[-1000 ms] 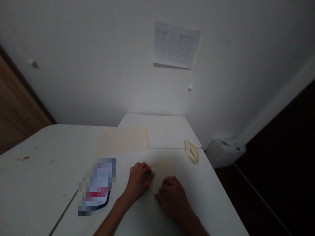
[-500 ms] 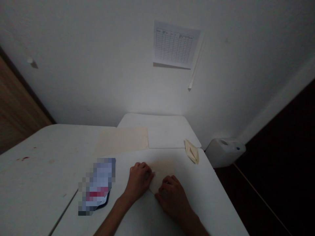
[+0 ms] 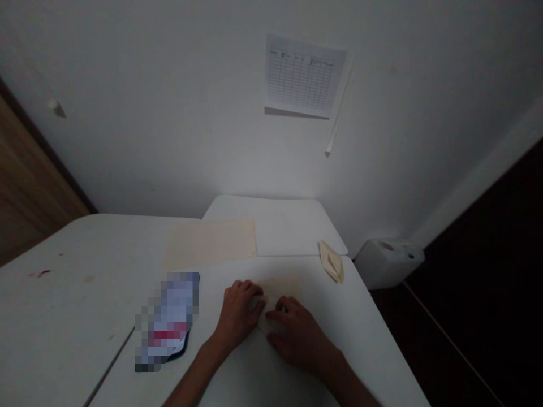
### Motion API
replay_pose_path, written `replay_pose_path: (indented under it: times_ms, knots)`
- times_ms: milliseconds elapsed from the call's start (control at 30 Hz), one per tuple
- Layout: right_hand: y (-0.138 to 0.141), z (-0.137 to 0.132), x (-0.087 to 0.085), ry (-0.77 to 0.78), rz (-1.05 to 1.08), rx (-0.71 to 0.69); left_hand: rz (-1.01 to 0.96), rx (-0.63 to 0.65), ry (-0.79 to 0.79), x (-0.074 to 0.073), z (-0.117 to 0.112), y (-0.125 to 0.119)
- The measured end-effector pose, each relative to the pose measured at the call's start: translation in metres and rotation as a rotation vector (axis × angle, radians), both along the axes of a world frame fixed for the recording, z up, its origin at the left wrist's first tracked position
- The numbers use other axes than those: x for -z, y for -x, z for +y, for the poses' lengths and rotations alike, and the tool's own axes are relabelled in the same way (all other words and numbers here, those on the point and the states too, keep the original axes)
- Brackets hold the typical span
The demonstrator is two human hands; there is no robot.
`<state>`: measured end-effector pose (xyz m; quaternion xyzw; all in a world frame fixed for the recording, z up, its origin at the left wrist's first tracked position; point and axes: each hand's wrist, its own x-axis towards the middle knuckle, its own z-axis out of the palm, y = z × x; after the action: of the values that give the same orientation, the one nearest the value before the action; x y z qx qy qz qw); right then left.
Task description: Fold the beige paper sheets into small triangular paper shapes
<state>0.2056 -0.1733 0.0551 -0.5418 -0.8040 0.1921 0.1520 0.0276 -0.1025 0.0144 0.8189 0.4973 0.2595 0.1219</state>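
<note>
A small cream sheet of paper [image 3: 279,285] lies on the white table between my hands, and its near part is mostly covered by them. My left hand [image 3: 241,305] has its fingers curled and pressed together at the left edge of the paper. Over the lower right part of the sheet, my right hand [image 3: 292,328] is closed, its bent fingertips on the paper and pointing toward my left thumb. What lies under the right fingers is hidden. A folded piece of cream paper [image 3: 331,262] rests near the right table edge.
A larger flat cream sheet [image 3: 212,243] lies toward the back. A phone-like device with a blurred screen [image 3: 173,316] is left of my hands. A printed table sheet [image 3: 301,76] hangs on the wall; a white box-like object [image 3: 388,263] stands beyond the right edge.
My right hand has shifted slightly left, its fingers now closer to my left thumb and covering more of the paper. My left hand has barely moved.
</note>
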Motion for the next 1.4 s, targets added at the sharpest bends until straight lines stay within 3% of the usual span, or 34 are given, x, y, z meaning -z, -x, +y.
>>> replay_pose_path:
  times_ms: [567,1400]
  knots:
    - [-0.004,0.011,0.006,0.063,0.067,0.030,0.026,0.004,0.004,-0.005,-0.002,-0.002]
    - [-0.006,0.022,-0.007,0.102,0.001,-0.067,0.023,0.007,0.000,-0.003,-0.002,-0.001]
